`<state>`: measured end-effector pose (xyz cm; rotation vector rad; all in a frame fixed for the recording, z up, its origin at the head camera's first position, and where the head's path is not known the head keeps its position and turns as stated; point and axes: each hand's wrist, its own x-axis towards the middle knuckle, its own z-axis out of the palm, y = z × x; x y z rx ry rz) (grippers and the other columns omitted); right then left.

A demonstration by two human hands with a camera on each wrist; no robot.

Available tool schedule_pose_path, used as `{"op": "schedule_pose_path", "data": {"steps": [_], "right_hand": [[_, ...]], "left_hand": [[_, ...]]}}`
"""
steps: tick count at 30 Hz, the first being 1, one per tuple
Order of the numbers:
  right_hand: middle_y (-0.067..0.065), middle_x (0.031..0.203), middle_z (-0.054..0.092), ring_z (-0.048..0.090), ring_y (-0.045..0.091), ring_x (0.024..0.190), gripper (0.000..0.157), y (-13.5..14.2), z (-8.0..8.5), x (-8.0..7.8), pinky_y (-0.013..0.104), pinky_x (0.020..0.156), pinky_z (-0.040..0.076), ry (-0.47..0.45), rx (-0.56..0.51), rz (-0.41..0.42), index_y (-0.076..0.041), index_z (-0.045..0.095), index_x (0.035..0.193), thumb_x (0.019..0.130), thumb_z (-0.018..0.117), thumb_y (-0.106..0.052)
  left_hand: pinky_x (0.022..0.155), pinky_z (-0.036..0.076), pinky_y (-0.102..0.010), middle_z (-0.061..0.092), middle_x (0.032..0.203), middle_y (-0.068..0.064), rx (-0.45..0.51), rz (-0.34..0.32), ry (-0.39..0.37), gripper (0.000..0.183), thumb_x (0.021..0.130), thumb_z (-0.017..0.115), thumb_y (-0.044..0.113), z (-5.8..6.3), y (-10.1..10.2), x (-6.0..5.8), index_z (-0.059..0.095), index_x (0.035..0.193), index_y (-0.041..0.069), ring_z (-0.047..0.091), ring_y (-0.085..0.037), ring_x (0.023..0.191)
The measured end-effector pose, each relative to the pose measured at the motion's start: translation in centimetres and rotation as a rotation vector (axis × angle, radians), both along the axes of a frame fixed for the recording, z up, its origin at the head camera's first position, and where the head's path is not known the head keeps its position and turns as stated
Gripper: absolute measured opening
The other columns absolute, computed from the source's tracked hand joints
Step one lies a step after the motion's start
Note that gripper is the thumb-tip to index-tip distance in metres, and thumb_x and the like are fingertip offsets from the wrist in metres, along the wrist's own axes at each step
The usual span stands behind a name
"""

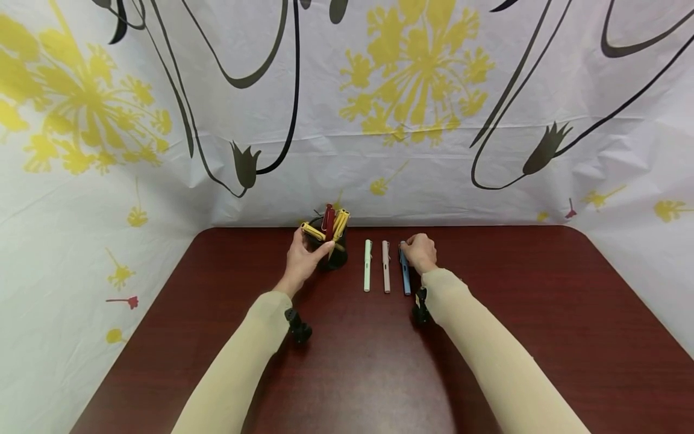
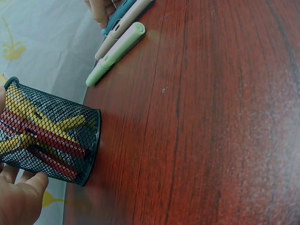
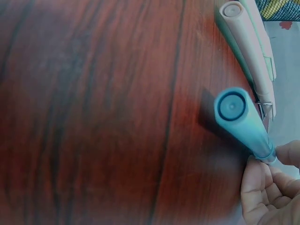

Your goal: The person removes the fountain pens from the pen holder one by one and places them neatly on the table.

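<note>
My left hand (image 1: 301,261) grips a black mesh pen cup (image 1: 338,259), with the thumb across its near side and fingers at its left. Several yellow pens (image 1: 340,224) and dark red pens (image 1: 329,218) stand in the cup; the mesh shows them in the left wrist view. To the right, my right hand (image 1: 422,252) pinches a blue pen (image 1: 406,280) near its far end. In the right wrist view the blue pen's (image 3: 243,121) near end shows beside a shadow on the table. A pink pen (image 1: 386,268) and a pale green pen (image 1: 367,266) lie side by side between the hands.
The dark red wooden table (image 1: 347,361) has its back edge just behind the cup. A white sheet (image 1: 303,108) with yellow and grey flower prints hangs behind it and at both sides. Both wrists carry small black cameras (image 1: 298,327).
</note>
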<state>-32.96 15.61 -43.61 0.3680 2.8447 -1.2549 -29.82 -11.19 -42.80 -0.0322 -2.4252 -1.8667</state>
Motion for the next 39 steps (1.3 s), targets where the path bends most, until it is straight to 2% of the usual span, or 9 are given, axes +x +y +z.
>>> {"op": "schedule_pose_path", "data": {"steps": [1,6,8,13,18,20,24,34,39], "right_hand": [[-0.004,0.044,0.037,0.045,0.012,0.041,0.043,0.0,-0.01,0.02,0.025,0.039,0.031,-0.001,0.002,0.0,-0.014,0.04,0.056,0.095,0.055,-0.021],[-0.003,0.047,0.042,0.044,0.012,0.043,0.038,-0.02,0.0,0.16,0.025,0.041,0.032,-0.002,0.012,-0.011,-0.012,0.046,0.06,0.095,0.054,-0.021],[-0.003,0.048,0.042,0.042,0.012,0.044,0.035,-0.02,0.05,0.22,0.025,0.041,0.031,-0.001,0.015,-0.017,-0.012,0.049,0.062,0.095,0.054,-0.021],[-0.001,0.05,0.043,0.04,0.011,0.044,0.031,-0.02,0.11,0.29,0.024,0.042,0.03,0.002,0.017,-0.023,-0.008,0.053,0.067,0.095,0.054,-0.021],[0.013,0.08,0.064,0.052,0.011,0.051,0.021,0.03,0.24,0.57,0.024,0.046,0.042,0.012,0.011,-0.023,0.001,0.064,0.096,0.095,0.052,-0.016],[0.018,0.096,0.066,0.058,0.013,0.056,0.025,0.07,0.28,0.68,0.025,0.051,0.047,0.016,0.01,-0.022,0.002,0.063,0.108,0.094,0.051,-0.015],[0.022,0.11,0.063,0.063,0.018,0.064,0.029,0.1,0.3,0.82,0.029,0.057,0.052,0.016,0.006,-0.02,0.002,0.061,0.115,0.094,0.051,-0.015],[0.024,0.118,0.059,0.068,0.03,0.083,0.033,0.22,0.28,0.84,0.032,0.065,0.056,0.031,-0.031,-0.02,0.003,0.059,0.121,0.095,0.052,-0.015],[0.024,0.113,0.062,0.068,0.031,0.083,0.034,0.5,0.5,0.88,0.034,0.067,0.057,0.105,-0.068,-0.017,0.004,0.059,0.122,0.095,0.052,-0.015]], "left_hand": [[0.11,0.031,-0.042,0.03,0.151,-0.013,0.004,-0.005,-0.006,0.085,0.084,0.072,0.033,0.47,0.07,0.32,0.022,0.148,0.011,0.028,-0.026,0.14],[0.11,0.031,-0.043,0.029,0.152,-0.013,0.006,-0.012,-0.007,0.085,0.084,0.072,0.033,0.52,0.04,0.41,0.021,0.149,0.011,0.027,-0.026,0.141],[0.11,0.031,-0.042,0.028,0.152,-0.012,0.002,-0.009,-0.006,0.087,0.083,0.072,0.035,0.03,-0.04,0.07,0.02,0.149,0.013,0.027,-0.025,0.141],[0.111,0.03,-0.042,0.027,0.153,-0.012,0.004,-0.01,-0.009,0.088,0.083,0.072,0.036,-0.01,-0.05,0.04,0.019,0.149,0.014,0.026,-0.025,0.141],[0.11,0.031,-0.041,0.028,0.152,-0.011,0.007,-0.008,-0.003,0.087,0.083,0.072,0.035,0.04,-0.01,0.05,0.02,0.149,0.013,0.026,-0.024,0.141],[0.111,0.031,-0.041,0.028,0.153,-0.011,0.007,-0.01,-0.005,0.087,0.083,0.072,0.035,0.01,-0.03,0.07,0.02,0.149,0.013,0.026,-0.024,0.141],[0.111,0.03,-0.041,0.027,0.153,-0.011,0.004,-0.014,-0.005,0.088,0.084,0.071,0.036,-0.08,-0.09,0.11,0.018,0.15,0.014,0.025,-0.024,0.141],[0.112,0.029,-0.041,0.027,0.153,-0.012,0.019,-0.009,0.004,0.088,0.083,0.072,0.034,-0.09,0.03,0.04,0.019,0.15,0.012,0.025,-0.024,0.141],[0.112,0.028,-0.041,0.026,0.153,-0.012,0.025,-0.015,0.004,0.088,0.084,0.072,0.035,-0.11,-0.01,0.06,0.018,0.15,0.013,0.025,-0.025,0.142]]}}
